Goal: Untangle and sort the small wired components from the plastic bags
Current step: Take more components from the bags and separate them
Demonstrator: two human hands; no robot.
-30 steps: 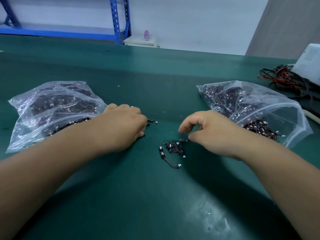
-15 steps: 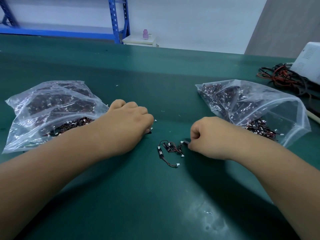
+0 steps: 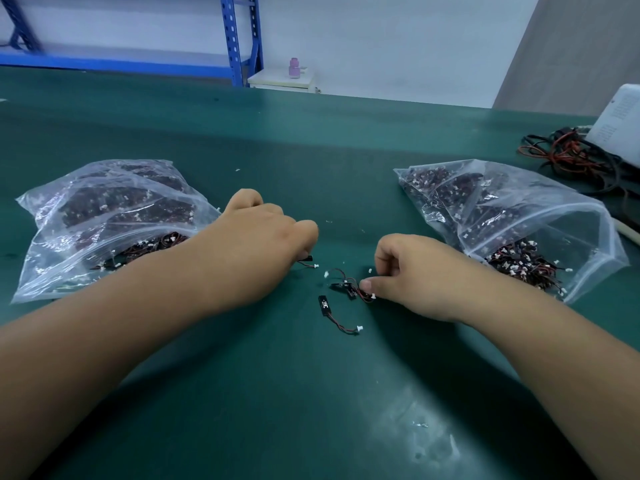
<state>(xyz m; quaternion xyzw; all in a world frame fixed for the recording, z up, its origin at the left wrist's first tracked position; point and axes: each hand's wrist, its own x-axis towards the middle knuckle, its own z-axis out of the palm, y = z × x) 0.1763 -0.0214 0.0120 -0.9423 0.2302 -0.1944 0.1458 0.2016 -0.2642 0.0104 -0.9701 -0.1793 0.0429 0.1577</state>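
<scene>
Two clear plastic bags full of small black components with red-black wires and white plugs lie on the green table: the left bag (image 3: 104, 216) and the right bag (image 3: 512, 216). Between them lies a small tangle of components (image 3: 346, 284), and one separate component (image 3: 332, 313) trails its wire and white plug toward me. My left hand (image 3: 263, 244) has curled fingers that grip a wired component, whose wire and plug stick out at the fingertips. My right hand (image 3: 408, 271) pinches the tangle's right end between thumb and fingers.
A heap of black and red cables (image 3: 571, 157) lies at the far right beside a white device (image 3: 620, 119). Tiny white bits dot the green table (image 3: 311, 393). Blue shelving (image 3: 239, 39) stands beyond the far edge.
My right hand closed from a loose reach into a pinch on the tangle's right end. One component now lies apart from the tangle. My left hand shifted slightly right, still holding its component.
</scene>
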